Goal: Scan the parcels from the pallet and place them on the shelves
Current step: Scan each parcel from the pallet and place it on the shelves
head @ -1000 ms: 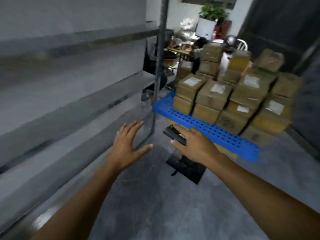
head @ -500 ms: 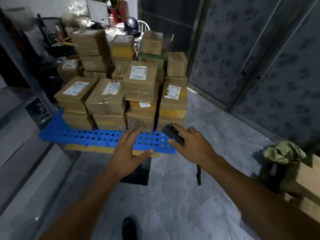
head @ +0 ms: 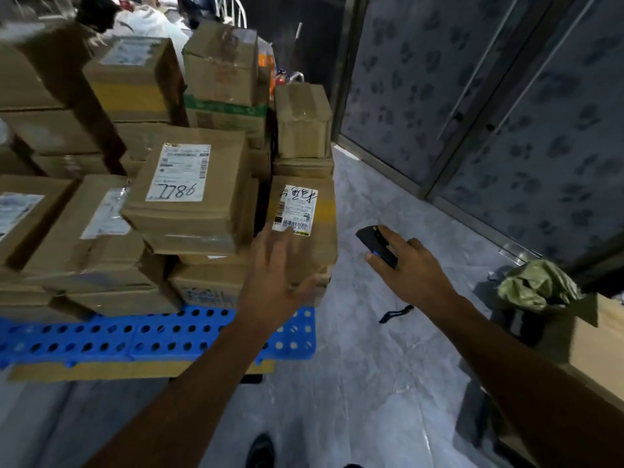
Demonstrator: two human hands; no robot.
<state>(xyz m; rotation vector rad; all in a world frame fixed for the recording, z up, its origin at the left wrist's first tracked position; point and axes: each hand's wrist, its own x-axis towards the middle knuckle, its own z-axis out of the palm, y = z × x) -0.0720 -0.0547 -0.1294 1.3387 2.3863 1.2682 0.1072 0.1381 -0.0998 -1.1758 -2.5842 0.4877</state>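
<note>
Setting: a storeroom with a grey marbled floor (head: 354,383) and dark patterned wall panels (head: 506,113) on the right.

Right grip (head: 410,268): a bare hand curled round a black handheld barcode scanner (head: 373,241). The forefinger lies along the top and the thumb sits beside a small blue button. It is held above the floor, just right of the parcel stack.

Scanner strap (head: 395,314): a thin black cord that shows below the right wrist.

Left grip (head: 270,285): a bare hand spread wide with straight fingers, holding nothing. Its fingertips are at the lower edge of a white label and its thumb is by the lower near corner of the same parcel. Whether it actually touches cannot be told.

Nearest parcel (head: 314,255): a brown cardboard box with a white barcode label and yellow tape. It stands at the right-hand end of the stack, on top of other boxes.

Neighbouring parcel (head: 219,204): a flat brown cardboard box with a white label bearing handwritten digits. It lies just left of the nearest parcel and sits tilted on the boxes below.

Stack: many more taped cardboard parcels (head: 135,82) are piled behind and to the left.

Pallet (head: 152,336): a blue perforated plastic one that carries the stack. It rests on a flattened cardboard sheet (head: 101,369).

Right margin: crumpled green wrapping (head: 537,285) in an open cardboard box (head: 594,346).

Lower edge: a black shoe (head: 260,450).
</note>
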